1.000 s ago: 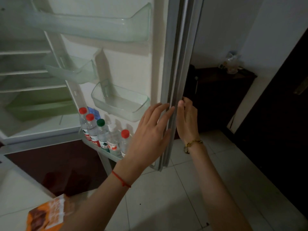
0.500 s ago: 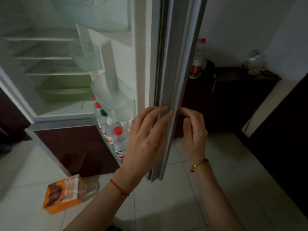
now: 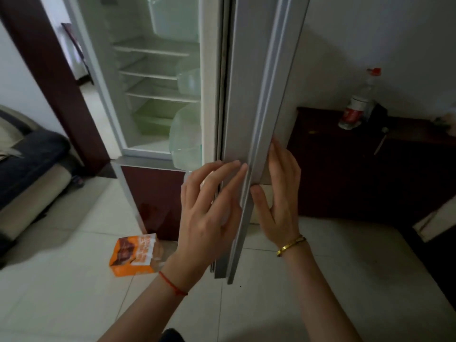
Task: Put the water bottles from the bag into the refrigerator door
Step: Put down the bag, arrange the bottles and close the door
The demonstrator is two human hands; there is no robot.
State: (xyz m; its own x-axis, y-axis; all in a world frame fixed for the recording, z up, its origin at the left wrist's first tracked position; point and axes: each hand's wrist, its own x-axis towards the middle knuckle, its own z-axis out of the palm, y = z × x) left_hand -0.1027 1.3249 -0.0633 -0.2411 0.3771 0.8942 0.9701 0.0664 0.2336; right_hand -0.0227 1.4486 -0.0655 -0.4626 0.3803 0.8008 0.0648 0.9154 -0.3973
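Observation:
The refrigerator door point(image 3: 249, 95) is seen edge-on, swung partway towards the cabinet. My left hand point(image 3: 209, 213) lies with spread fingers against the inner side of the door's edge. My right hand point(image 3: 281, 203) rests flat on the outer face, thumb at the edge strip. Neither hand holds a bottle. The bottles in the lower door shelf are hidden behind my left hand and the door. A clear door bin point(image 3: 185, 139) shows above my left hand. The orange bag point(image 3: 134, 253) lies on the floor tiles by the refrigerator's base.
The lit refrigerator interior point(image 3: 158, 95) shows bare shelves and a green drawer. A dark cabinet point(image 3: 345, 169) stands right of the door with a red-capped bottle point(image 3: 355, 107) on top. A sofa point(image 3: 29, 169) is at the far left.
The door has swung further towards the refrigerator, so the bottles in its lower shelf have gone out of sight. Both hands stayed on the door's edge.

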